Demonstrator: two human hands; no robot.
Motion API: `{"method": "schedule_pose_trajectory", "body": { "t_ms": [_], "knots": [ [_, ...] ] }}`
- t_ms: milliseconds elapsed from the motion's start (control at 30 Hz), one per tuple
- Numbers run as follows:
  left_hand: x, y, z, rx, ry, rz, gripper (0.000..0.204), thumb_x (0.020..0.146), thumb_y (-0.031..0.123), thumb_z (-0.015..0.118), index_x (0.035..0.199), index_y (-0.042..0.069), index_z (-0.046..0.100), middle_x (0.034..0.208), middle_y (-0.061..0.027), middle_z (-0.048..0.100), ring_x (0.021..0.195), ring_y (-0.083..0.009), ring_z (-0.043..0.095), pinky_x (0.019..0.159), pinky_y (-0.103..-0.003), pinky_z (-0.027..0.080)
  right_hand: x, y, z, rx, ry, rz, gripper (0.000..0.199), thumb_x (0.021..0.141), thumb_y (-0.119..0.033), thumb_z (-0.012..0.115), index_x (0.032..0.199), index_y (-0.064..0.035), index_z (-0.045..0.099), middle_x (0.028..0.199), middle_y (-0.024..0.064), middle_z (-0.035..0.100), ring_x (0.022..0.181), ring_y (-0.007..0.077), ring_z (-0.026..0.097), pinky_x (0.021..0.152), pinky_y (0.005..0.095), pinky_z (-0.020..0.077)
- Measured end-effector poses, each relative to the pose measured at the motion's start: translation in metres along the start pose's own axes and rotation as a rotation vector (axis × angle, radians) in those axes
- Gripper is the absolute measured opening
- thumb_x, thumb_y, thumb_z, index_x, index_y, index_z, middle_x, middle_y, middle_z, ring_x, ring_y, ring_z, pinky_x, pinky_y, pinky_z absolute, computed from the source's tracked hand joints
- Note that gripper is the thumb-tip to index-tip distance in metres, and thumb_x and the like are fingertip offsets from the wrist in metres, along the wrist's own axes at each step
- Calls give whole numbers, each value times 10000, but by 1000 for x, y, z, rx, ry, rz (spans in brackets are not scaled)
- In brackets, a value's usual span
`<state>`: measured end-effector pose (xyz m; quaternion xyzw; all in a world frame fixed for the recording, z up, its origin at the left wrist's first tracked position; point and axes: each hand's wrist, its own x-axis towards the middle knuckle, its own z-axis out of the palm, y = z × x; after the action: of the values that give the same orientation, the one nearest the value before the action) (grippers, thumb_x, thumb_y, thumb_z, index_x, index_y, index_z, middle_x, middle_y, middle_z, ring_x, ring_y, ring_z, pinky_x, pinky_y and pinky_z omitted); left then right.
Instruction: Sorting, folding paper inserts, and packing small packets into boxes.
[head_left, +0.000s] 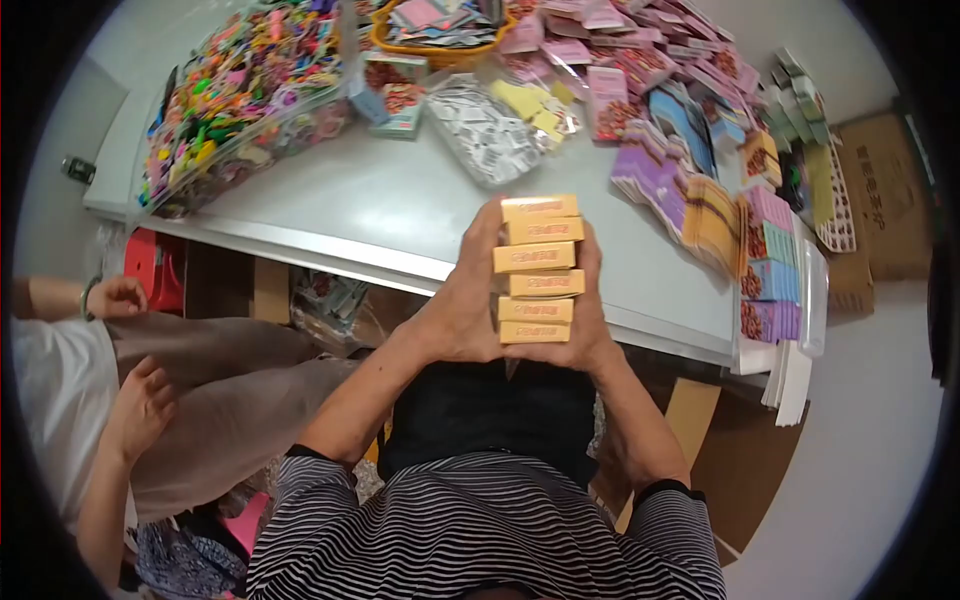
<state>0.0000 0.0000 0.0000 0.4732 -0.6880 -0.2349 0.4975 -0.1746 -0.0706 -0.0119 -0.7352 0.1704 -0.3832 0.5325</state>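
At the far left, another person in a white top and beige trousers is sitting beside the table, one hand [115,296] resting near a red plastic stool [155,268] and the other hand [142,405] lying on the lap.

On the pale grey table [380,215], toward its left end, a clear plastic bag full of small multicoloured trinkets [245,95] is lying in a long heap. Just to its right, a pair of small boxes with a red-and-teal print [395,92] is standing near the back, and behind them an orange-rimmed basket of flat packets [440,28] is sitting at the table's far edge. A clear bag of small white and grey sachets [482,130] is lying in front of the basket.

In the middle, the person's left hand [462,310] is pressing against the left side of a stack of six flat orange cardboard boxes [538,270], fingers curled round it and thumb reaching up toward the top box. The stack is being held upright in the air above the table's near edge, its boxes slightly out of line with one another. The right hand [590,320] is gripping the stack from the right, so both hands are clamped on it from opposite sides.

Further right, pink foil packets [640,45] are spreading across the back of the table, fanned purple and orange card packs [680,195] are lying near the corner, and a column of small pink, teal and purple boxes [770,265] is standing at the right edge. A brown cardboard carton [885,200] is sitting on the floor beyond.
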Motion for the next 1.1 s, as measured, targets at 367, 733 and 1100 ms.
{"method": "schedule_pose_trajectory", "body": {
  "t_ms": [367,733,1100],
  "knots": [
    [62,-20,44,-45,-211,-185,1624,487,356,1010,1564,-9,-150,1616,-295,95,1517,-431,155,1247,-450,217,8,11,-82,522,178,155,1330,789,-771,665,1607,-13,-61,1645,185,162,1496,314,255,1223,425,187],
    [60,-22,48,-70,-174,-274,1633,475,363,1014,1560,-31,-141,1614,-280,96,1517,-417,146,1250,-466,200,18,32,-72,542,225,226,952,1011,-658,418,1596,23,102,1580,173,286,1460,243,289,1205,356,224],
    [66,-14,60,2,-127,-197,1422,574,209,963,1589,8,-12,1504,-189,384,1389,-310,422,1174,-399,350,21,36,-74,565,276,291,663,1077,-504,402,1482,16,334,1403,124,475,1330,203,438,1138,336,338]
  ]
}}
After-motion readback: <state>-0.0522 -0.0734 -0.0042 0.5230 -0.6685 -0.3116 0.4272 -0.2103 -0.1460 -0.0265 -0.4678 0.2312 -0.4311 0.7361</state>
